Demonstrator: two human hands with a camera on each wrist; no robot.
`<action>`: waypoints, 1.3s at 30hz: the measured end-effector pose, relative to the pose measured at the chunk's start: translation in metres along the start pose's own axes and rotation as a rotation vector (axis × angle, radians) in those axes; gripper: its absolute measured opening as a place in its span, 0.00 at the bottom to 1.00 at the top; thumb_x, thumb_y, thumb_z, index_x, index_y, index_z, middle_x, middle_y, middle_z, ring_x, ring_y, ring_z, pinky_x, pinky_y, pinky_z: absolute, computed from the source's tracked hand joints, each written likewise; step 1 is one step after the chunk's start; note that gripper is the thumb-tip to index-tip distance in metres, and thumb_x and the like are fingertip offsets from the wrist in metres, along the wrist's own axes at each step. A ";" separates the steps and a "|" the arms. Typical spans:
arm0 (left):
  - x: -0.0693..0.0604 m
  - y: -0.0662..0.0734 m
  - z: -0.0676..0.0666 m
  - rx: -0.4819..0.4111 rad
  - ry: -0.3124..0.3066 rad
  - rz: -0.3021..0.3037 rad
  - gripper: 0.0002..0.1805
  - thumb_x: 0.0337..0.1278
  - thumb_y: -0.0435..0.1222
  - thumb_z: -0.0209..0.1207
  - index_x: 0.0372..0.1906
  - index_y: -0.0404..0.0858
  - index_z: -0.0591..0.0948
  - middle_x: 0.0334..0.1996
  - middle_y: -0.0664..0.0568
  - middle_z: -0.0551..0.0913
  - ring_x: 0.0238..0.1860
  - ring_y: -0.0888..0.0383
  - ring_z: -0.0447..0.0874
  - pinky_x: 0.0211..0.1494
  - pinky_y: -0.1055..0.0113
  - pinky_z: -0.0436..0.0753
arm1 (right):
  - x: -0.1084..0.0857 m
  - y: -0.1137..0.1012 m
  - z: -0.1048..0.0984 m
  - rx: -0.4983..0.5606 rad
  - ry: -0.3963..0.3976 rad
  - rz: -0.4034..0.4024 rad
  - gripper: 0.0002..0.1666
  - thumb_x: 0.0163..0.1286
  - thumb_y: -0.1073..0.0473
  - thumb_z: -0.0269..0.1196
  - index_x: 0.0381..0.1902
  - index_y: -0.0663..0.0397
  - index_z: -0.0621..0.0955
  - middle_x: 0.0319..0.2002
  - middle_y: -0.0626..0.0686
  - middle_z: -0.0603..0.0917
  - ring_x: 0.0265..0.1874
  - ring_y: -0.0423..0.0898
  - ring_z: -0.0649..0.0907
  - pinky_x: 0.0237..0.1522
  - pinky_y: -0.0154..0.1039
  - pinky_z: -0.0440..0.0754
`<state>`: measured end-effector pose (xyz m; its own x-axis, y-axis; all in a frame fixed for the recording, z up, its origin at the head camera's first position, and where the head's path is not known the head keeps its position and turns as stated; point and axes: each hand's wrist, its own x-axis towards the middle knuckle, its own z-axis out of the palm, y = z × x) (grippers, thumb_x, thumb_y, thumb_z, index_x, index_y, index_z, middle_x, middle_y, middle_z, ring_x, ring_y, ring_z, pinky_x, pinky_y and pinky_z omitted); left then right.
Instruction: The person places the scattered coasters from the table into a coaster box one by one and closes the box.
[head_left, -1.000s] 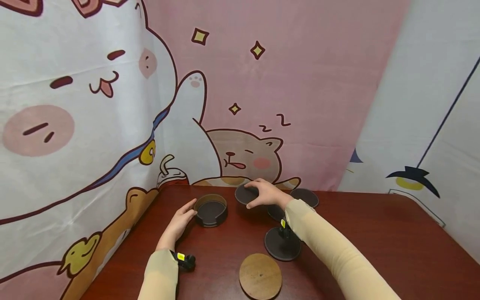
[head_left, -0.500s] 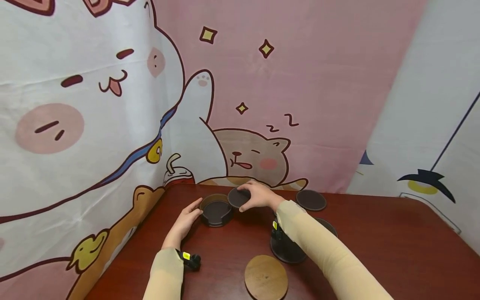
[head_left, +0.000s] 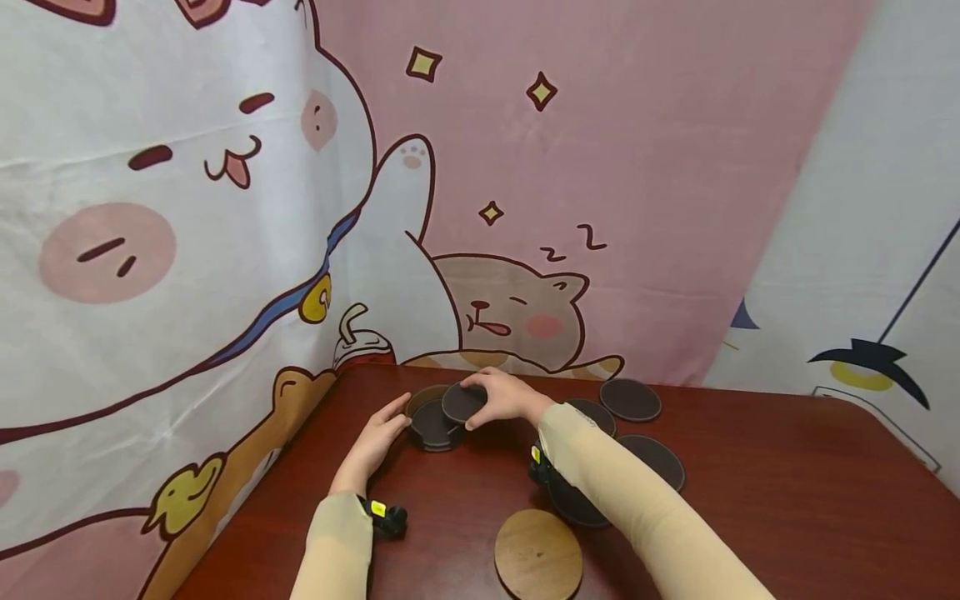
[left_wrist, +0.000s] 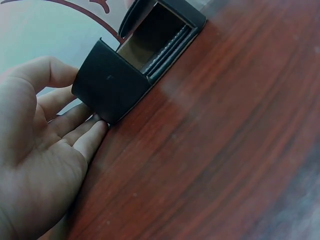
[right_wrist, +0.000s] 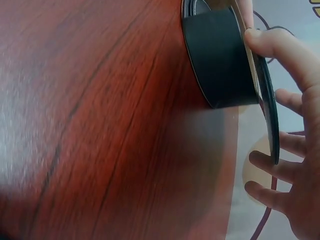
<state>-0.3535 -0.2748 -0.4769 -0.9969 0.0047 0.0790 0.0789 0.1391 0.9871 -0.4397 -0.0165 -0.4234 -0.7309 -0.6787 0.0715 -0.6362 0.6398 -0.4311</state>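
A dark round coaster holder [head_left: 433,439] with a brown inner wall and a notch in its side stands on the table. My left hand [head_left: 377,440] rests against its left outer wall; in the left wrist view the fingertips [left_wrist: 95,132] touch the holder [left_wrist: 107,82] low on its side. Above the holder's right rim, my right hand [head_left: 508,396] pinches a dark round coaster [head_left: 459,403] by its edge. The right wrist view has this coaster [right_wrist: 270,112] nearly edge-on, tilted beside the holder's [right_wrist: 220,60] open top. What lies inside the holder is partly hidden.
Several dark coasters lie to the right: one at the back [head_left: 631,400], one [head_left: 595,413] and another [head_left: 577,504] partly behind the right sleeve, one [head_left: 660,460] beyond it. A light wooden disc [head_left: 537,554] lies at the front. A printed cloth [head_left: 637,167] hangs behind the table.
My right hand has carried the coaster left, from beside the holder to over its right rim. My left hand stays at the holder. The head view has turned slightly left.
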 end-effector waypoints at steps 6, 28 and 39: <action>-0.013 0.025 0.004 0.001 -0.025 -0.007 0.33 0.60 0.26 0.48 0.72 0.28 0.59 0.72 0.32 0.56 0.72 0.40 0.53 0.70 0.48 0.59 | 0.007 -0.007 0.006 -0.007 -0.013 -0.042 0.43 0.43 0.40 0.75 0.60 0.42 0.79 0.64 0.56 0.69 0.53 0.49 0.75 0.53 0.43 0.74; 0.007 -0.007 0.000 0.010 0.016 -0.011 0.34 0.59 0.28 0.50 0.72 0.33 0.62 0.71 0.36 0.60 0.70 0.43 0.59 0.69 0.48 0.61 | 0.018 -0.028 0.023 -0.048 -0.044 -0.087 0.37 0.52 0.41 0.71 0.58 0.47 0.80 0.70 0.57 0.66 0.68 0.51 0.66 0.63 0.46 0.70; 0.005 -0.007 -0.001 0.013 0.026 -0.012 0.33 0.59 0.28 0.50 0.73 0.34 0.62 0.71 0.37 0.60 0.70 0.44 0.58 0.69 0.49 0.61 | 0.014 -0.028 0.022 -0.031 -0.054 -0.095 0.35 0.56 0.41 0.68 0.59 0.49 0.80 0.69 0.57 0.68 0.67 0.50 0.67 0.64 0.47 0.68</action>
<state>-0.3586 -0.2768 -0.4834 -0.9972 -0.0228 0.0709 0.0666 0.1518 0.9862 -0.4261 -0.0518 -0.4301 -0.6528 -0.7550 0.0618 -0.7103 0.5818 -0.3962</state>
